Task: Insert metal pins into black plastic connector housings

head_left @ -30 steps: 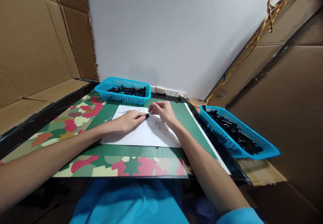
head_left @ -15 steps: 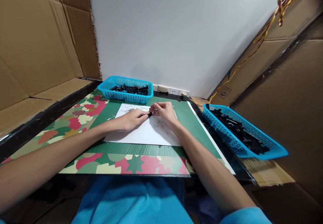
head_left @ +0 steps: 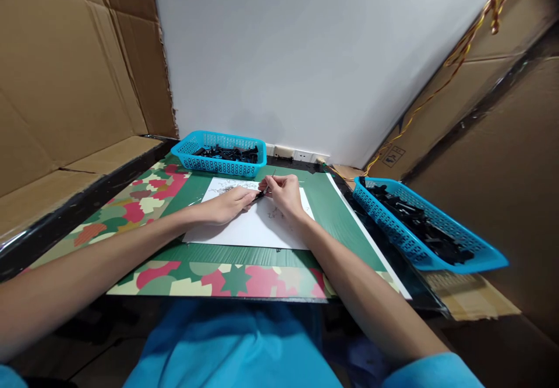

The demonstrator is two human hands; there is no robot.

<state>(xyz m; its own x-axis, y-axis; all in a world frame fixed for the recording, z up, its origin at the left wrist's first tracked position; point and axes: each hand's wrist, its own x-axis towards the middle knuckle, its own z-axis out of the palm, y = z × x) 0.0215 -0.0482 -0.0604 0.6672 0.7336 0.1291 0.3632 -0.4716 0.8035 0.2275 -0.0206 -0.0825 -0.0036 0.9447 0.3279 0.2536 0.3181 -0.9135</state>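
Over a white sheet of paper (head_left: pixel 244 233), my left hand (head_left: pixel 227 206) is closed on a small black plastic part (head_left: pixel 261 196), pinching it near the fingertips. My right hand (head_left: pixel 287 196) meets it there, its thumb and fingers pinched round a thin slender tool (head_left: pixel 273 173) whose upper end sticks up above the fingers. The tool's exact kind is too small to tell. Beside my left fingers lies a heap of tiny dark wiry bits (head_left: pixel 225 188). More tiny bits (head_left: pixel 275 215) are scattered under my right hand.
A blue basket (head_left: pixel 218 169) of black plastic parts stands at the back left. Another blue basket (head_left: pixel 441 216) of black parts sits at the right table edge. A patterned green mat (head_left: pixel 345 219) lies under the paper. Cardboard walls flank both sides; yellow wires (head_left: pixel 454 64) hang at right.
The view has shifted slightly. Both hands stay together over the paper, still gripping the black part and the thin tool, with only small finger movement.
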